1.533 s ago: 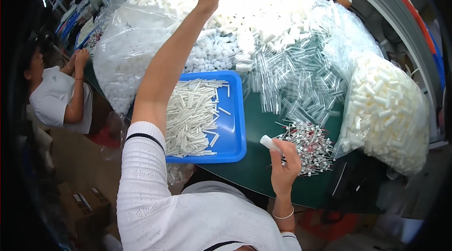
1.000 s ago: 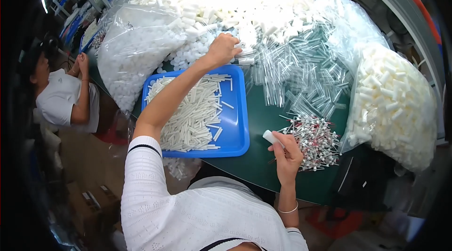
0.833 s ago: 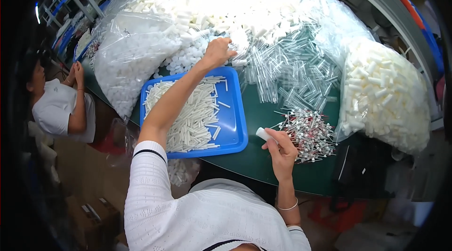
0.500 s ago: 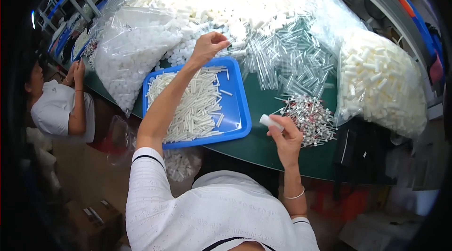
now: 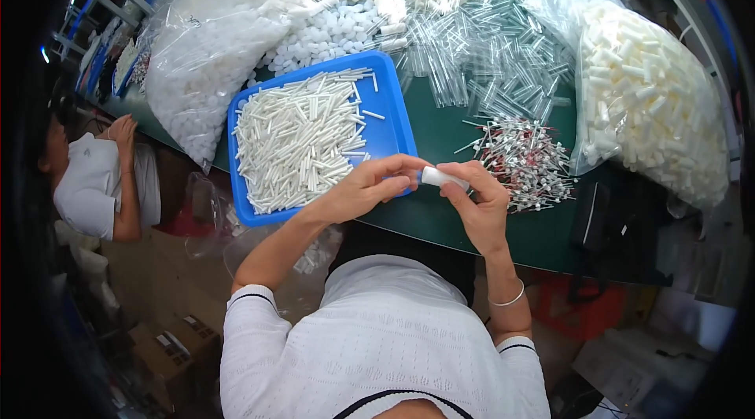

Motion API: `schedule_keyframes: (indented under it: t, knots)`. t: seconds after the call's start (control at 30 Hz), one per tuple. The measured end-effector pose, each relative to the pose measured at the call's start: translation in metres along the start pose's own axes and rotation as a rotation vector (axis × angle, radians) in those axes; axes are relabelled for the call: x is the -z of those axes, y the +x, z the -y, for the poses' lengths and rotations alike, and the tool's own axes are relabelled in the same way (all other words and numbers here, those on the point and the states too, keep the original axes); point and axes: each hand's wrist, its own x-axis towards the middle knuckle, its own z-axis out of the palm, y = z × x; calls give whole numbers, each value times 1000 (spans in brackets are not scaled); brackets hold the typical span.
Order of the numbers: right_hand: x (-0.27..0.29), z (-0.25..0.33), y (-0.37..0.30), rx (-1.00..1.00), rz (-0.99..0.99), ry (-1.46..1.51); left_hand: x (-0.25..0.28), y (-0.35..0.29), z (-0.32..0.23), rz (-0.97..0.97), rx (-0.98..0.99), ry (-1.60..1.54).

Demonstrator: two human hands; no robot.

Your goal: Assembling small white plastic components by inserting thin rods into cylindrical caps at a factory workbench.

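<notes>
A short white cylinder point(image 5: 443, 177) lies between the thumb and fingers of my right hand point(image 5: 486, 203), just over the table's near edge. My left hand point(image 5: 354, 189) meets its left end, thumb and fingers closed there. Something small and pale shows at those fingertips, too hidden to name. Beside the left hand is a blue tray point(image 5: 399, 124) heaped with thin white sticks point(image 5: 295, 136). Beyond my right hand lies a pile of thin metal-legged pieces point(image 5: 525, 163) with white heads and some red.
Clear tubes point(image 5: 511, 49) and small white caps point(image 5: 326, 35) are heaped behind the tray. A plastic bag of white pieces point(image 5: 204, 65) stands left, a bag of cream cylinders point(image 5: 649, 97) right. A black box point(image 5: 590, 215) sits at right. A co-worker point(image 5: 98, 183) is at far left.
My left hand has come back from the white caps to the left end of the cylinder. My right hand, still holding the cylinder, has shifted slightly. The whole view has tilted a little.
</notes>
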Motion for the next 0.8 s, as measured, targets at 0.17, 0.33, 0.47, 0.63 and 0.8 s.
schedule_keyframes:
  t: [0.17, 0.33, 0.47, 0.63, 0.8]
  knots:
    - [2, 5, 4, 85, 66, -215, 0, -1, 8, -39, -30, 86]
    - [-2, 9, 8, 236, 169, -426, -6, -6, 5, -55, -47, 417]
    - [3, 20, 14, 4, 220, -226, 1, -14, 8, -99, -70, 460]
    - [1, 7, -1, -89, 301, -150, -16, -12, 12, -62, -76, 370]
    - [5, 3, -8, -346, 321, 143, -23, -18, 18, -75, -53, 484]
